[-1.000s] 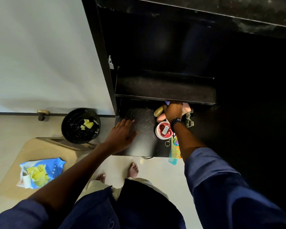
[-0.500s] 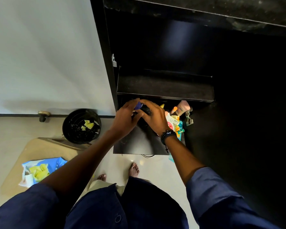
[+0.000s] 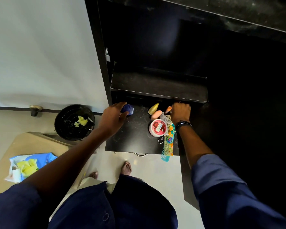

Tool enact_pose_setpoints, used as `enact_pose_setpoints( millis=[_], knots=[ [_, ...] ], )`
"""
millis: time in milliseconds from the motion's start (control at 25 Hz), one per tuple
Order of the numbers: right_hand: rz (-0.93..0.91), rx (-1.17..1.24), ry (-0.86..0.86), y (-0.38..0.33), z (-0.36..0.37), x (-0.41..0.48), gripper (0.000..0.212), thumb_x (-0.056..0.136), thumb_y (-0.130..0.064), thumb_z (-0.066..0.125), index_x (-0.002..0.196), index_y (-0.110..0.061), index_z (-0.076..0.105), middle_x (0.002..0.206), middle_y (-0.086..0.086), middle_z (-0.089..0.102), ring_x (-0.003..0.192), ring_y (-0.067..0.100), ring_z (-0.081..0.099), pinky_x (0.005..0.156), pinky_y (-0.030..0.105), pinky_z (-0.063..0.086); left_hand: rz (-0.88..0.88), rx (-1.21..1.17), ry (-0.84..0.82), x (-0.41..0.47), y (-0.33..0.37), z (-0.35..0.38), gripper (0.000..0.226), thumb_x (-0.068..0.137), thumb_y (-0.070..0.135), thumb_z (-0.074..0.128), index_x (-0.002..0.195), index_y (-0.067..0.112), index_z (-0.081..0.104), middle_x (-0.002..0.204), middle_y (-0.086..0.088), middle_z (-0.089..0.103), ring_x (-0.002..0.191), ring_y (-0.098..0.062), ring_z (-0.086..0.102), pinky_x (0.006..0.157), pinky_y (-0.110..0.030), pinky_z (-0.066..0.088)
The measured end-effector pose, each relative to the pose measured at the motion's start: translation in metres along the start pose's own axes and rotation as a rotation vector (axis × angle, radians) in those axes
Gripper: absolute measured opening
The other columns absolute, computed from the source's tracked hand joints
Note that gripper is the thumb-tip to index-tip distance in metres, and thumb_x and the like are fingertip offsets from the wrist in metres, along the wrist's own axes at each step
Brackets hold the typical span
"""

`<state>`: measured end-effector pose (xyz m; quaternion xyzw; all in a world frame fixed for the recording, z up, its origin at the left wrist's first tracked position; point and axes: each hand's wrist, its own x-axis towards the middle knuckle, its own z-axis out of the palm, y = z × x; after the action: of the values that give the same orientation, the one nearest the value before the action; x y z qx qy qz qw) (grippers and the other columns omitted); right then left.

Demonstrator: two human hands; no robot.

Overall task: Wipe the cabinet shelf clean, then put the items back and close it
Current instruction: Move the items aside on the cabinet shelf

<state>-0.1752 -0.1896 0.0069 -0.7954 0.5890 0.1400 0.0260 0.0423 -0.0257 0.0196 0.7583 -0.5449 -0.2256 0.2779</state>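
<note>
The black cabinet stands open with a bare upper shelf (image 3: 158,85) and a lower shelf (image 3: 135,134) below it. My left hand (image 3: 113,119) grips a small blue round container (image 3: 128,109) at the lower shelf's back left. My right hand (image 3: 180,113) is curled at the back right, under the upper shelf's edge, by an orange-tipped item (image 3: 168,109); what it grips is hidden. Beside it lie a yellow oval item (image 3: 153,108), a pink one (image 3: 156,114), a red-and-white round tin (image 3: 158,127), a key ring (image 3: 160,140) and a teal comb (image 3: 166,149).
A black waste bin (image 3: 74,122) with yellow scraps stands on the floor left of the cabinet. A blue packet with yellow cloth (image 3: 29,166) lies on a tan mat (image 3: 40,146). The open cabinet door (image 3: 186,179) is at the right. My bare feet (image 3: 126,167) are below the shelf.
My hands met at the shelf's back middle around the blue container. Now the left hand has carried it to the back left and the right hand has returned to the items at the right.
</note>
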Motion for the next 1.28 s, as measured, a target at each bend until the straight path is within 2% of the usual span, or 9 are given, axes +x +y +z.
enact_pose_setpoints(
  millis=[200,480,560,640,680,880,1080,1200,1280],
  knots=[
    [0.019,0.1,-0.004,0.011,-0.001,0.012,0.021,0.091,-0.017,0.058,0.109,-0.007,0.064,0.118,0.018,0.062,0.109,0.038,0.058,0.086,0.04,0.048,-0.005,-0.009,-0.013,-0.006,-0.004,-0.001,0.044,0.09,0.02,0.062,0.13,0.007,0.052,0.116,-0.016,0.067,0.1,-0.029,0.067,0.085,-0.034,0.051],
    [-0.164,0.1,-0.005,-0.007,-0.007,0.015,0.028,0.092,-0.011,0.054,0.119,-0.007,0.06,0.127,0.019,0.058,0.118,0.037,0.053,0.095,0.042,0.044,-0.034,0.02,-0.025,-0.014,-0.008,-0.006,0.043,0.09,0.019,0.061,0.131,0.008,0.052,0.116,-0.017,0.066,0.099,-0.03,0.066,0.083,-0.032,0.049],
    [-0.244,0.171,-0.023,-0.023,-0.013,0.01,0.028,0.093,-0.007,0.049,0.119,-0.004,0.058,0.118,0.019,0.064,0.113,0.036,0.057,0.093,0.039,0.045,-0.057,0.026,-0.009,-0.016,-0.007,-0.005,0.041,0.091,0.019,0.06,0.13,0.008,0.053,0.116,-0.017,0.066,0.099,-0.03,0.066,0.082,-0.029,0.047],
    [-0.344,0.282,-0.056,-0.041,-0.017,0.004,0.026,0.089,-0.004,0.053,0.114,-0.006,0.06,0.102,0.015,0.07,0.103,0.034,0.063,0.088,0.037,0.049,-0.079,0.03,0.002,-0.017,-0.007,-0.004,0.039,0.091,0.019,0.059,0.129,0.007,0.054,0.116,-0.017,0.066,0.099,-0.029,0.065,0.082,-0.027,0.045],
    [-0.365,0.304,-0.063,-0.054,-0.02,0.003,0.025,0.089,-0.004,0.053,0.113,-0.005,0.06,0.102,0.017,0.069,0.102,0.035,0.064,0.087,0.038,0.049,-0.088,0.031,0.007,-0.017,-0.006,-0.005,0.039,0.092,0.02,0.059,0.128,0.007,0.054,0.116,-0.017,0.066,0.099,-0.029,0.065,0.082,-0.028,0.046],
    [-0.389,0.4,-0.157,-0.121,-0.024,0.002,0.029,0.099,-0.015,0.04,0.118,-0.003,0.058,0.12,0.024,0.06,0.108,0.041,0.058,0.085,0.039,0.046,-0.134,0.05,0.061,-0.014,-0.005,-0.005,0.035,0.09,0.02,0.061,0.123,0.009,0.059,0.109,-0.015,0.069,0.094,-0.029,0.065,0.076,-0.027,0.043],
    [-0.483,0.369,-0.225,-0.15,-0.017,0.01,0.038,0.102,-0.02,0.033,0.138,-0.012,0.045,0.139,0.02,0.049,0.124,0.037,0.048,0.099,0.04,0.04,-0.157,0.071,0.05,-0.012,-0.012,-0.003,0.034,0.089,0.021,0.06,0.122,0.01,0.059,0.108,-0.014,0.069,0.092,-0.027,0.067,0.079,-0.034,0.051],
    [-0.506,0.356,-0.227,-0.156,-0.011,0.014,0.039,0.103,-0.022,0.032,0.14,-0.013,0.043,0.141,0.019,0.047,0.126,0.037,0.047,0.101,0.041,0.039,-0.16,0.095,0.052,-0.008,-0.014,-0.003,0.03,0.089,0.02,0.06,0.116,0.009,0.061,0.105,-0.014,0.069,0.09,-0.028,0.066,0.075,-0.034,0.052],
    [-0.492,0.37,-0.215,-0.154,-0.007,0.017,0.037,0.102,-0.02,0.034,0.135,-0.01,0.048,0.137,0.02,0.05,0.123,0.037,0.049,0.098,0.041,0.041,-0.169,0.1,0.032,-0.004,-0.014,-0.002,0.025,0.088,0.019,0.059,0.111,0.009,0.062,0.103,-0.014,0.069,0.087,-0.028,0.065,0.073,-0.033,0.05]
  ],
)
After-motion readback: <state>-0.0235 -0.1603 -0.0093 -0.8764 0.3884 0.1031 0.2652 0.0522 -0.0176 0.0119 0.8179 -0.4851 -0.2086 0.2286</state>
